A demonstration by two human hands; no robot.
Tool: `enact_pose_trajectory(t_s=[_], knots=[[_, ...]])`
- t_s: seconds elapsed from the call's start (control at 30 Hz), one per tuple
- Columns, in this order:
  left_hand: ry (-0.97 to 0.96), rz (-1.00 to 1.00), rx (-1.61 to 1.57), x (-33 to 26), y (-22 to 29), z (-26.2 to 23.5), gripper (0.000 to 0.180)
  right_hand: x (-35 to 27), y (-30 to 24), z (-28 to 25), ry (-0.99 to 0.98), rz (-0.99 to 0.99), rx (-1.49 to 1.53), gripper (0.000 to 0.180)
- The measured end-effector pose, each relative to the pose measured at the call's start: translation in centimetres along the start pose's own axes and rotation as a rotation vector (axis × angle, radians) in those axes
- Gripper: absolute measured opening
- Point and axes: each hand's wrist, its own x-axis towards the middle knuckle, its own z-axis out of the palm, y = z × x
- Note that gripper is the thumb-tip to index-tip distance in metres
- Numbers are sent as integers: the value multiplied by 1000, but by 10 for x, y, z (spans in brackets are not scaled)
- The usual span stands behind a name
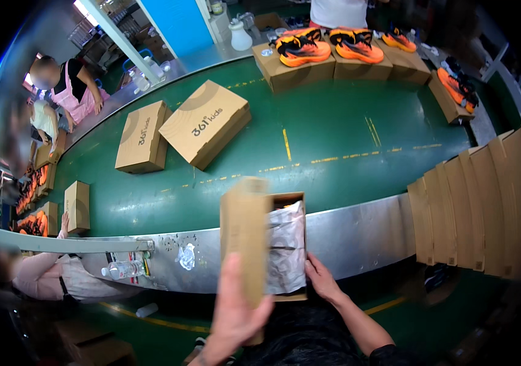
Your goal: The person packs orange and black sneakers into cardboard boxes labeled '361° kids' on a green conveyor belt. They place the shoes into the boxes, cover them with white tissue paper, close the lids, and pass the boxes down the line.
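In front of me a brown cardboard shoebox [297, 196] stands raised on its side, white tissue paper [286, 247] filling it. Its lid [243, 226] is swung up along the left side and blurred by motion. My left hand [236, 314] grips the lid by its lower part, thumb laid along the outer face. On the other side my right hand [322, 279] holds the box by its right wall, fingers bent against the edge. Whatever lies under the tissue is hidden.
Two closed shoeboxes [205, 122] lie on the green conveyor belt [333, 122]. Orange shoes [303, 52] sit on boxes along the far side. Stacked cartons [467, 207] lean at right. A plastic bottle [123, 269] lies on the metal ledge [358, 235]. Co-workers [77, 88] stand left and far.
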Motion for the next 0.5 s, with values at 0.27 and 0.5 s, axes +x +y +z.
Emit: enact_pose_trajectory(t_s=[0.27,0.5], knots=[[-434,330,756,-31,-120,93,85,21,-62,-93,308,-284,185,50],[201,3,369,-88,-122,75,83,139,-111,-29,145,-554,-809,84]])
